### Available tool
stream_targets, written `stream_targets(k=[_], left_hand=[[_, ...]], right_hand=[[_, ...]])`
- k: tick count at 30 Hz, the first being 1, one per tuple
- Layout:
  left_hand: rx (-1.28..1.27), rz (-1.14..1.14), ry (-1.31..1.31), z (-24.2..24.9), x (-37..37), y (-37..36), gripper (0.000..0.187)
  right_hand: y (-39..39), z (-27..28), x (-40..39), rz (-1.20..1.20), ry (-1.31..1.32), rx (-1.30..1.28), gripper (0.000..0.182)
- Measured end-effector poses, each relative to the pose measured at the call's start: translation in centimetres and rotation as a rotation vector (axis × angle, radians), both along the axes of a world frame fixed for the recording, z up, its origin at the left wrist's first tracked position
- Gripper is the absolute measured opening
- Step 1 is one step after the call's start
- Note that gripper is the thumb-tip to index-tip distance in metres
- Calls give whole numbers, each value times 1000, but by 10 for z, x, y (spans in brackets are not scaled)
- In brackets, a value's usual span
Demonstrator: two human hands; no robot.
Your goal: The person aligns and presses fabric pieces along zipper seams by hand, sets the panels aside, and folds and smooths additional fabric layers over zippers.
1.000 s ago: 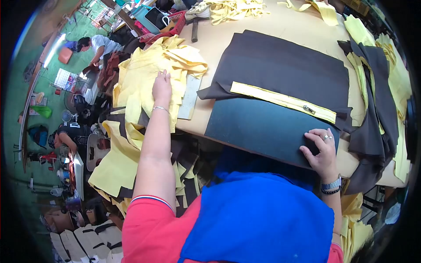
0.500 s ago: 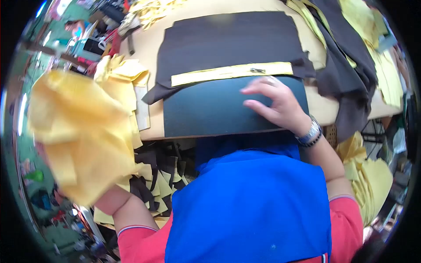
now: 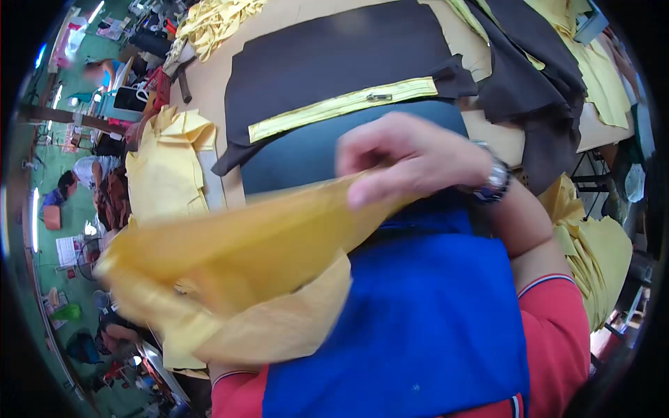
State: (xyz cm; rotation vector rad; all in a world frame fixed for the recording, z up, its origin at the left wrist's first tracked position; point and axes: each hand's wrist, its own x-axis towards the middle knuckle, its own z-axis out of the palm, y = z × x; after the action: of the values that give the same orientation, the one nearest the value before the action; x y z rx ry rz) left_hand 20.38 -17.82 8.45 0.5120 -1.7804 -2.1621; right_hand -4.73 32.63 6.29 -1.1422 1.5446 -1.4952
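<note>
Fabric, a yellow cloth piece [image 3: 237, 258] absent from the dark panel [image 3: 300, 157] a second earlier, was stretched above the desk [image 3: 209, 83] edge; right hand [image 3: 411, 160] fingers pinched its corner, left hand hidden beneath.

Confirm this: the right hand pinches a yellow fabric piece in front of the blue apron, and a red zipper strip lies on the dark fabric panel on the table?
Not quite. In the head view the zipper strip is yellow, not red. The rest holds: the right hand pinches the yellow fabric piece in front of the blue apron.
</note>
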Motion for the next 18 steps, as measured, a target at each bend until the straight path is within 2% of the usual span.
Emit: stream_targets(k=[1,2,3,4,5,6,8,10,12,15,18], left_hand=[[41,-138,-97,-9,-14,9,35],[-65,-287,-234,-16,-39,18,35],[-489,-523,-373,-23,-74,33,34],[-835,-476,-515,-26,-98,72,33],[-909,-378,-446,-36,-110,90,34],[-977,-275,-374,-47,-120,107,34],[-856,-297,-134,-44,-142,162,35],[-1110,-420,85,-44,-162,211,37],[-1163,-540,158,-52,-172,250,39],[-1156,-838,-59,-63,-191,256,43],[-1239,-868,-185,-52,-197,239,51]], right_hand=[[12,-4,2,-119,104,-37,26],[23,-1,3,-219,250,104,21],[29,-9,4,-288,396,139,20],[32,-18,3,-360,544,177,18],[32,-27,2,-398,570,170,18],[32,-35,1,-432,600,164,19],[32,-41,0,-465,643,164,20],[28,-41,-1,-461,662,167,18],[26,-37,-2,-456,675,163,18],[33,-24,-2,-490,775,143,17],[53,3,-3,-561,815,159,13]])
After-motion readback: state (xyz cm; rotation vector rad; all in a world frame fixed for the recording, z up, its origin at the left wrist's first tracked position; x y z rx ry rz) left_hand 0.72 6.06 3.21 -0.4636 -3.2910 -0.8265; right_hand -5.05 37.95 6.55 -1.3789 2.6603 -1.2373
